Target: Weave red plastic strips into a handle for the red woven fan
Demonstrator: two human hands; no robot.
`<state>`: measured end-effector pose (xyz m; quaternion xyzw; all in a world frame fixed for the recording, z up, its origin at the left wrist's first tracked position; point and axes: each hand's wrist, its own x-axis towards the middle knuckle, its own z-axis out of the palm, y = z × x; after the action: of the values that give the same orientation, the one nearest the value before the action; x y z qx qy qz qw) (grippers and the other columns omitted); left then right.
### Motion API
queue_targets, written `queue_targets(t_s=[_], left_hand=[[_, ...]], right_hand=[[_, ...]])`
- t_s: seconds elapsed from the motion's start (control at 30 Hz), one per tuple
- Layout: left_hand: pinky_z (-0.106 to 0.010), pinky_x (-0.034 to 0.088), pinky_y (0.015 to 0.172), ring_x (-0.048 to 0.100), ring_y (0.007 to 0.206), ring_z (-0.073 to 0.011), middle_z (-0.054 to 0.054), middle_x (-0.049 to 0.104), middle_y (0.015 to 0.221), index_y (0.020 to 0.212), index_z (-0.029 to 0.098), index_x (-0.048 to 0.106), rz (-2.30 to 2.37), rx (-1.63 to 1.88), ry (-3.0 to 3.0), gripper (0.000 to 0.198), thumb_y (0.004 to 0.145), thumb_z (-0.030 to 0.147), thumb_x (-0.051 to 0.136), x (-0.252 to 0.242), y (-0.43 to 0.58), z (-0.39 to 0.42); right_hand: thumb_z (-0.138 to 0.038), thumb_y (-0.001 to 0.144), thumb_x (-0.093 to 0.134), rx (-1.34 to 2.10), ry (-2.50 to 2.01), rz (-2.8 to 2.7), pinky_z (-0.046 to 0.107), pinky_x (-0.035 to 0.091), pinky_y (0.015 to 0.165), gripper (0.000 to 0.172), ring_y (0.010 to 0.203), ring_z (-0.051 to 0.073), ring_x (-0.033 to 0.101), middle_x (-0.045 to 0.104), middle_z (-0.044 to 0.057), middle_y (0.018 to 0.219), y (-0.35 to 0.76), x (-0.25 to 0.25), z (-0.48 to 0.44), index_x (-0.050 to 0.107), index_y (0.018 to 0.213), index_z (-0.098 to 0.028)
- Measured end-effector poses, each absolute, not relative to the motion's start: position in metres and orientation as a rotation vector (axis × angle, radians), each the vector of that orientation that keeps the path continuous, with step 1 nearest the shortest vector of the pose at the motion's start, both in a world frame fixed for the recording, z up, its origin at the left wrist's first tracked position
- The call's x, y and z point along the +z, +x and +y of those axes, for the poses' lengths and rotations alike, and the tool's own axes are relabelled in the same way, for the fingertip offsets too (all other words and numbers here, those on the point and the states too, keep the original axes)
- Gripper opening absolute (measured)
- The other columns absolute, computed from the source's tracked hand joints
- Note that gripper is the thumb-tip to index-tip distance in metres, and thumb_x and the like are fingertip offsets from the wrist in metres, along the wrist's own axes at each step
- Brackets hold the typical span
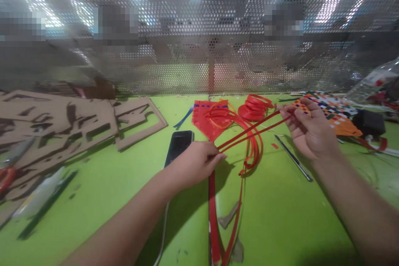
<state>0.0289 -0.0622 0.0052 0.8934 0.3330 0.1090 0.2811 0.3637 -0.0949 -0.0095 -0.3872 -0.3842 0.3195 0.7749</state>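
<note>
Two narrow red strips (249, 134) stretch between my two hands over the green table. My left hand (201, 162) is closed on them near the middle, its thumb and fingers pinched together. At the right, my right hand (307, 126) is closed round the far ends and a small orange woven piece with dark squares (301, 107). Behind my left hand lies a red pointed piece (210, 122) with a row of blue squares. More loose red strips (257, 149) curl beside it, and others hang down below my left hand.
A phone (179, 145) with a white cable lies by my left wrist. Cut cardboard (137, 122), scissors (8, 174) and a glue bottle (40, 193) are left. A red coil (254, 108), metal stick (293, 158), woven sheet (335, 110) and black block (370, 122) lie right. Perforated metal (174, 66) stands behind.
</note>
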Motion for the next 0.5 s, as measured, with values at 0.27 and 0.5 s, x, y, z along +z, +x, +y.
queue_targets(t_s=[0.27, 0.5], left_hand=[[-0.03, 0.042, 0.067, 0.053, 0.066, -0.0146, -0.003, 0.066, 0.079, 0.075, 0.018, 0.064, 0.876, 0.168, 2.281, 0.045, 0.106, 0.048, 0.053, 0.017, 0.018, -0.057], [-0.029, 0.037, 0.063, 0.04, 0.061, -0.0127, 0.002, 0.048, 0.07, 0.068, 0.02, 0.056, 0.824, 0.067, 2.122, 0.052, 0.104, 0.057, 0.054, 0.032, 0.007, -0.052]], right_hand=[[-0.024, 0.071, 0.098, 0.635, -0.886, -0.848, 0.025, 0.068, 0.087, 0.037, 0.099, 0.019, 0.083, 0.08, -0.005, 0.087, 0.359, -0.008, -0.095, 0.073, 0.098, -0.029], [-0.03, 0.073, 0.097, 0.611, -0.897, -0.851, 0.032, 0.068, 0.087, 0.032, 0.092, 0.021, 0.082, 0.08, -0.001, 0.085, 0.358, -0.012, -0.094, 0.071, 0.09, -0.024]])
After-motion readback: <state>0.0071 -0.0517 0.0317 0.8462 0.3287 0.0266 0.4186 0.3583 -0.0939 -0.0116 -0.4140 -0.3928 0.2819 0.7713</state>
